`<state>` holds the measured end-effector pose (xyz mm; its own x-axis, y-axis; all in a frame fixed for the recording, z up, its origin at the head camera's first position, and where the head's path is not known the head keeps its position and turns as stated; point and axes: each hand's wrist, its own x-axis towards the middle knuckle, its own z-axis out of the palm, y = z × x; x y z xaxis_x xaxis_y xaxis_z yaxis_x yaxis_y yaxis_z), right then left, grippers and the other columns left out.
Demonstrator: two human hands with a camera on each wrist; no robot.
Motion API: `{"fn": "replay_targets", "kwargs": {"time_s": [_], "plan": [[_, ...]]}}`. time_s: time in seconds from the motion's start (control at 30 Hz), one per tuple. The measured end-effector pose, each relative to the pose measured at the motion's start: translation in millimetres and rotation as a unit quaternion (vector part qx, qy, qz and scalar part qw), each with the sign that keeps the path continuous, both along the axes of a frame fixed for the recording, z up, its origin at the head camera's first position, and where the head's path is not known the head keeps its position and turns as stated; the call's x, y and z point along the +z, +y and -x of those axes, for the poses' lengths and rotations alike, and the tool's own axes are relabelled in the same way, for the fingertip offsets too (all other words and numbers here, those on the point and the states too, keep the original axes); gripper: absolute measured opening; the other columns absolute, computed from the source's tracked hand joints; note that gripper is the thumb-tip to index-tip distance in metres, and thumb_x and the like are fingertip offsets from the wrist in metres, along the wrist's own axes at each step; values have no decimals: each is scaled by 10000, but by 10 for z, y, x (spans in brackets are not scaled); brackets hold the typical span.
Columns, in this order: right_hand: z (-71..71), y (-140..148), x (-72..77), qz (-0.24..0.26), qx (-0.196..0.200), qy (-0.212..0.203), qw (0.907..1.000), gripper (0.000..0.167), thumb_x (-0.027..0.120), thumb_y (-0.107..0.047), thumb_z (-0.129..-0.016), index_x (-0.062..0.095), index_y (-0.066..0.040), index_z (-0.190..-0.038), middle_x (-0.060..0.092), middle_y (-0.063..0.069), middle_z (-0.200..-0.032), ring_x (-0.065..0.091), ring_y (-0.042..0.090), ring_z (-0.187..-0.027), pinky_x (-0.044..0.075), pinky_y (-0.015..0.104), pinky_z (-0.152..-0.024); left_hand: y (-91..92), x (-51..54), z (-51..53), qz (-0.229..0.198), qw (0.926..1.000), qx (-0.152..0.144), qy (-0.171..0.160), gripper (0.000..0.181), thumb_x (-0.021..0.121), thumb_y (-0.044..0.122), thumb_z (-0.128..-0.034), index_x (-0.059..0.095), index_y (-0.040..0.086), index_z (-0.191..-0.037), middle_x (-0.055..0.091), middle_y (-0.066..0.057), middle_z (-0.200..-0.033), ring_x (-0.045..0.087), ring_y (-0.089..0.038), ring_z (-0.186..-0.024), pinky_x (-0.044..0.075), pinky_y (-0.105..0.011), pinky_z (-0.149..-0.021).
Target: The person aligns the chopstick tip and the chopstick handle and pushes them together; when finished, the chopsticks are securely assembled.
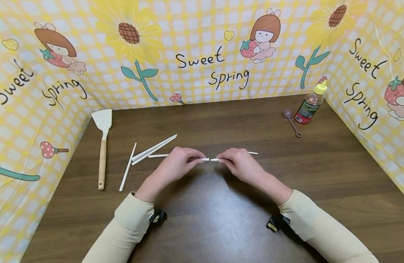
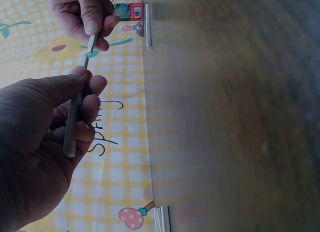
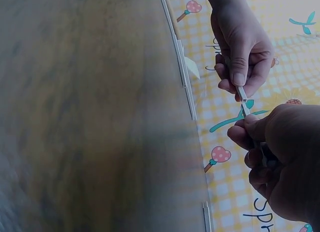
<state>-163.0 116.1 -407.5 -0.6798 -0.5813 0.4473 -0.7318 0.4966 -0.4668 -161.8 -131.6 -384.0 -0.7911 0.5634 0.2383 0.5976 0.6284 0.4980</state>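
My left hand (image 1: 176,164) pinches a short white stick (image 2: 75,117) between thumb and fingers; its rear end lies against the palm in the left wrist view. Facing it, my right hand (image 1: 243,164) pinches another white stick (image 1: 215,160), which has a narrower tip. The two ends point at each other, with a small gap between them. Both hands are above the table. Beyond the left hand lies a white stick (image 1: 157,156), partly hidden by it. Another white stick (image 1: 252,153) shows past the right hand.
More white sticks (image 1: 154,149) lie on the brown table (image 1: 202,124) left of the hands, one stick (image 1: 128,167) apart from them. A spatula (image 1: 103,149) with a wooden handle lies farther left. At the back right are a brownish spoon (image 1: 291,123) and a yellow-capped bottle (image 1: 309,106). Patterned cloth surrounds the table.
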Motion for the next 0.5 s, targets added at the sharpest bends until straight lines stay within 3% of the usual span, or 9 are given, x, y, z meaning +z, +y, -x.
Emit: {"fn": "replay_targets", "kwargs": {"time_s": [0.5], "plan": [[-15, -13, -12, -4, 40, -61, 10000, 89, 720, -42, -932, 772, -40, -1004, 729, 28, -896, 650, 132, -780, 533, 307, -708, 36, -19, -14, 12, 10000, -39, -14, 53, 765, 97, -910, 780, 108, -959, 728, 47, -871, 606, -63, -734, 517, -274, -684]]}}
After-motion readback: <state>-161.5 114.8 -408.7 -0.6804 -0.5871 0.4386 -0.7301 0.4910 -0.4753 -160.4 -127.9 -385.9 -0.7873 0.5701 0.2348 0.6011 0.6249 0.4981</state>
